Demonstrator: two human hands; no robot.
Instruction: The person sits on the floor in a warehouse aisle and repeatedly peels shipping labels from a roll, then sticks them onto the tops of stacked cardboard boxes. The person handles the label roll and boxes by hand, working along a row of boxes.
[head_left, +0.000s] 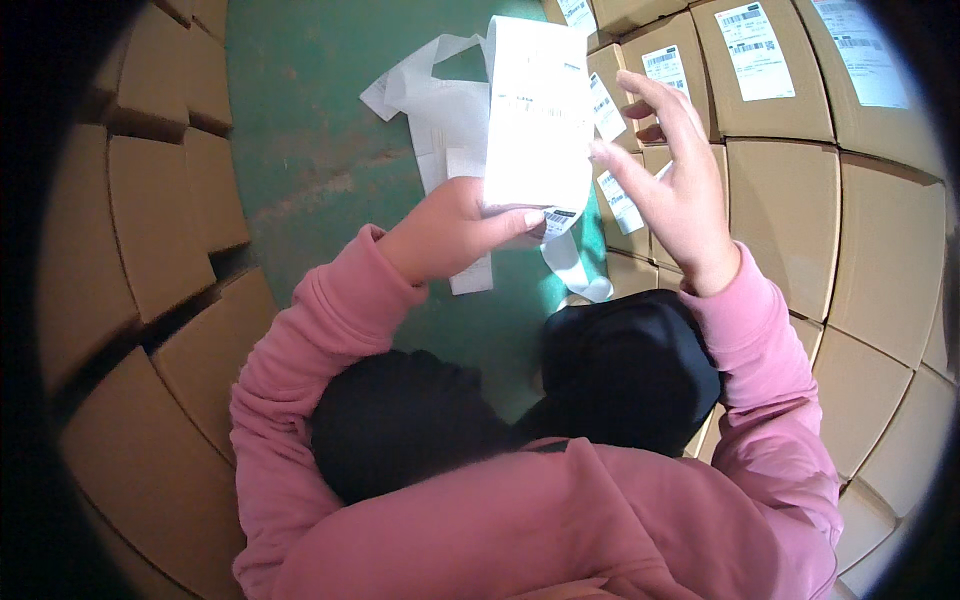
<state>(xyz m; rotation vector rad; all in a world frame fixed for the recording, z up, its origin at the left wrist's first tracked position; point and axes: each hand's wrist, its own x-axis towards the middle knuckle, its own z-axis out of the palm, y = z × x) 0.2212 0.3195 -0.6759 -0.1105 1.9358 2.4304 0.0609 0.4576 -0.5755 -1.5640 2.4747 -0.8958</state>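
My left hand (457, 229) grips the lower edge of a strip of white printed labels (536, 120), its thumb lying over the bottom fold. The strip stands up in bright light, and much of its print is washed out. At the strip's right edge is my right hand (667, 172), fingers spread and thumb tip close to the paper; whether it touches cannot be told. Behind and below the strip, a long trail of white paper (457, 105) hangs or lies folded over the green floor (315, 150). A curled white strip (566, 262) is near my right knee.
Stacked cardboard boxes (780, 217) rise on the right, several bearing white shipping labels (754, 52). More cardboard boxes (157, 217) stand along the left, with dark gaps between some. My knees (630, 367) are bent in front of me.
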